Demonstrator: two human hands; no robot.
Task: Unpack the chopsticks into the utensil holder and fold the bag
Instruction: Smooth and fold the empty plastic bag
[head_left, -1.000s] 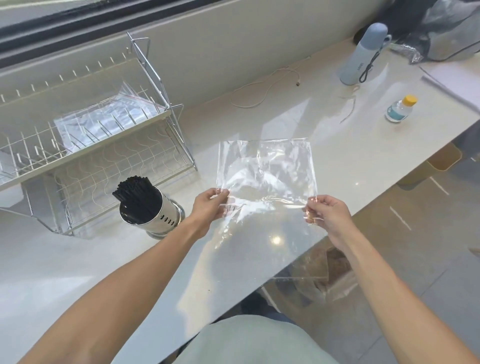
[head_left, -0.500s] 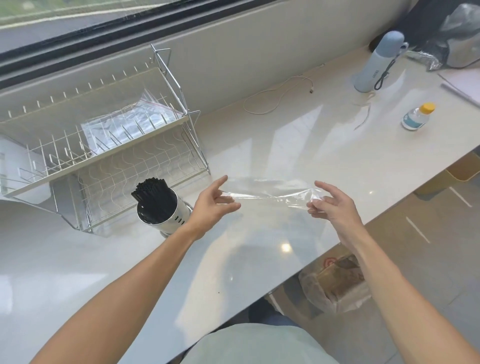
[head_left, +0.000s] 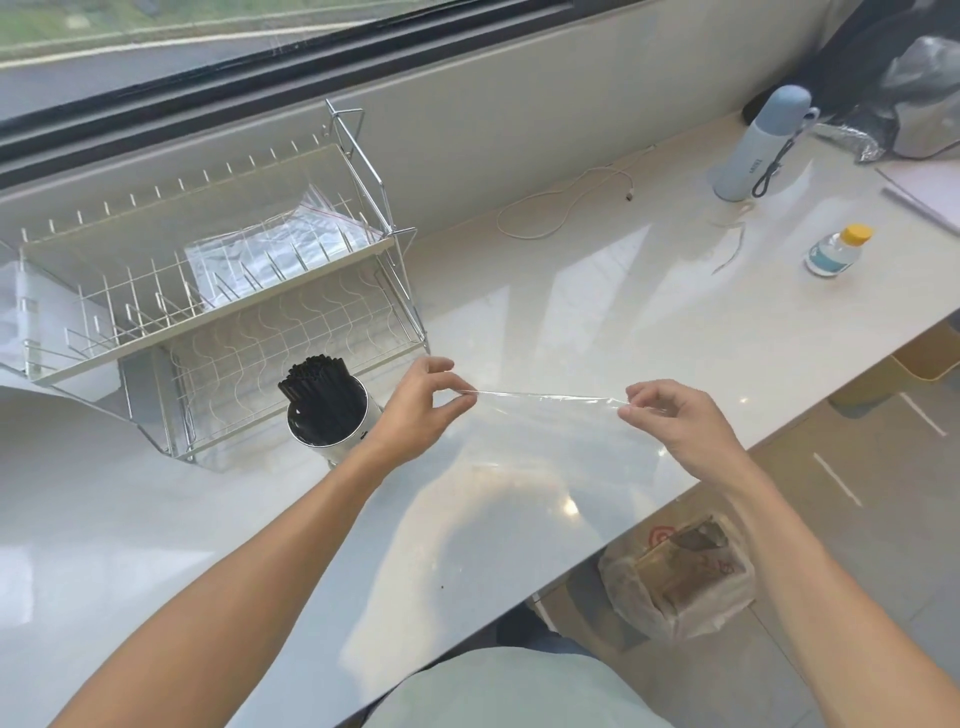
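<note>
A clear plastic bag (head_left: 550, 431) is stretched between my hands just above the white counter (head_left: 597, 322), its top edge pulled taut into a straight line. My left hand (head_left: 421, 410) pinches the bag's left corner between thumb and fingers. My right hand (head_left: 675, 421) pinches the right corner. The bag hangs toward me, nearly see-through. Left of my left hand stands the round metal utensil holder (head_left: 332, 436), filled with a bundle of black chopsticks (head_left: 317, 389) standing upright.
A two-tier wire dish rack (head_left: 218, 291) stands at the back left, with clear bags on its upper shelf. A pale blue flask (head_left: 758, 145), a small yellow-capped bottle (head_left: 836, 249) and a white cable (head_left: 566, 208) lie far right. The counter's edge runs diagonally past my right hand.
The bag lay flat and open on the counter a second ago. Its far part has come over toward me, and my hands now pinch a taut straight top edge, slightly farther from me.
</note>
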